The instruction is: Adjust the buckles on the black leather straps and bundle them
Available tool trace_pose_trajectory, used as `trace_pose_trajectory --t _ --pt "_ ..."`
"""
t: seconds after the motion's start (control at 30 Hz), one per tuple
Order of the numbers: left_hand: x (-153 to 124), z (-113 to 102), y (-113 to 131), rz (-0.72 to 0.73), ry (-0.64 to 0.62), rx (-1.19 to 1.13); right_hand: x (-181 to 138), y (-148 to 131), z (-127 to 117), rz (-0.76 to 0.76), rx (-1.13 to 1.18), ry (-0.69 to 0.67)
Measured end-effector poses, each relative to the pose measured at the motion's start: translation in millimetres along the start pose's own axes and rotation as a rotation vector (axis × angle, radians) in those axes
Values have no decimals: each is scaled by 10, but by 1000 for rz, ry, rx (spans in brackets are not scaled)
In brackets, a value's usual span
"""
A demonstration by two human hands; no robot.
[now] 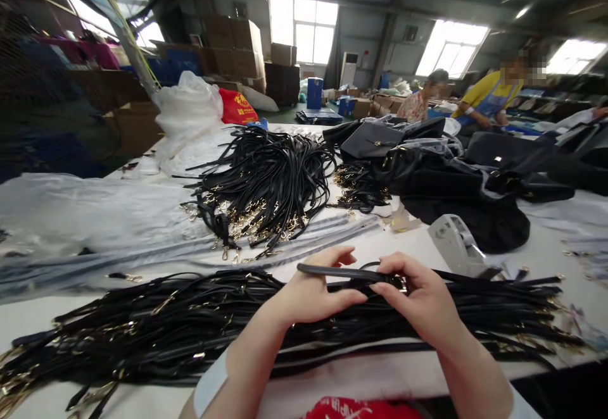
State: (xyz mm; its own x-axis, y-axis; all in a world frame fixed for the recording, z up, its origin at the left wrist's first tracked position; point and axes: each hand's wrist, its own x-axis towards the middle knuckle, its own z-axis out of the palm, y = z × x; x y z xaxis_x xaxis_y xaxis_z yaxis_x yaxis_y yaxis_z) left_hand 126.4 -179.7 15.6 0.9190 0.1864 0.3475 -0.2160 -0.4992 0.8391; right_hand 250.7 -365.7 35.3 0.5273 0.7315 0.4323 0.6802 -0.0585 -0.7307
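My right hand (420,289) is closed in a pinch on a black strap (339,273) close to its gold metal fitting (403,283). From there the strap runs left and crosses over my left hand (308,289), whose thumb and fingers are spread apart. Below both hands a long pile of black straps (190,318) with gold clasps lies along the table. Beyond them is a second heap of black straps (280,172), its gold clips facing me. What my right fingertips cover is partly hidden.
A white tape dispenser (456,245) stands right of my hands. Black bags (437,175) cover the table's right side. Clear plastic sheeting (90,210) lies at left, with a red bag (236,106) behind. Two people (489,99) are at the far right.
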Motion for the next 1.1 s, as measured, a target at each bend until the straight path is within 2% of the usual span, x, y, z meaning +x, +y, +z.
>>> trace_pose_trajectory --t 0.1,0.17,0.4,0.53,0.6,0.73,0.9,0.97,1.1 --pt "52 118 -33 -78 -269 123 6 36 -64 -4 96 -17" --pt "72 93 -59 -136 -370 127 -2 93 -118 13 107 -6" --pt "7 -473 -96 -151 -186 161 -74 369 -288 192 127 108" --pt "-54 -627 -95 -172 -121 98 -67 430 -356 200 58 126" --pt "-58 -598 -88 -170 -111 86 -47 402 -369 160 -52 47" --pt "-3 -380 -55 -101 -154 97 -18 255 -288 83 -213 -233" --pt "76 -95 -15 6 -255 115 -24 154 -91 149 -73 -559" --pt "87 -51 -12 12 -252 119 -30 195 -39 198 -15 -593" --pt "84 -52 -31 -27 -190 81 -50 317 -17 276 61 -492"
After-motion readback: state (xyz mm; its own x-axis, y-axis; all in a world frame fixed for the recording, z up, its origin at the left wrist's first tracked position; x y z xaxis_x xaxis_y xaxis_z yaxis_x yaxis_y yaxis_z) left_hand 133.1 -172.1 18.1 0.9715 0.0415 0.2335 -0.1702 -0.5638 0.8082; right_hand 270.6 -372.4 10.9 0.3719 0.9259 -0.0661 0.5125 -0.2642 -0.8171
